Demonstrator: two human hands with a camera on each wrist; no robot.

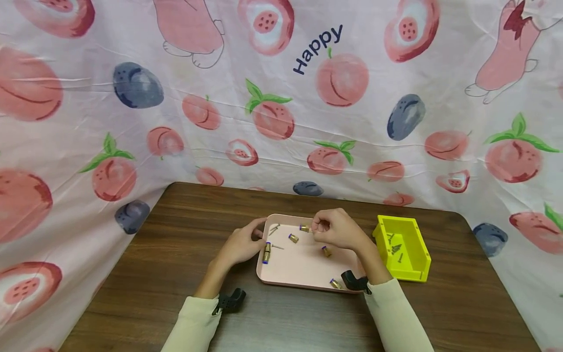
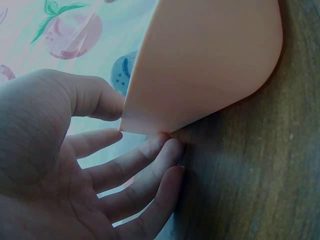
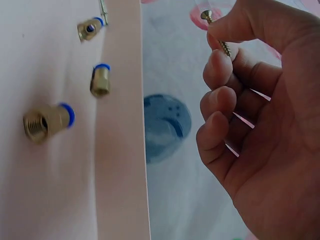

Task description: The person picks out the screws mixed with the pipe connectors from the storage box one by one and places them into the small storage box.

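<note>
I note the right hand (image 1: 337, 230) pinching a screw (image 3: 206, 15) between thumb and fingers, at the far side of the pink tray (image 1: 299, 266); the left hand (image 1: 239, 244) grips its rim. Good handling requires a firm mid-shank hold — head and tip free — and a steady tray.

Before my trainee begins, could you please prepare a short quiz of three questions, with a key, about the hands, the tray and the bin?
1. True or false: the left hand touches the tray.
2. What does the right hand pinch?
3. Seen from the head camera, the bin stands: a) inside the tray, b) right of the tray, c) left of the tray.

Key: 1. True. 2. A screw. 3. b.
</note>
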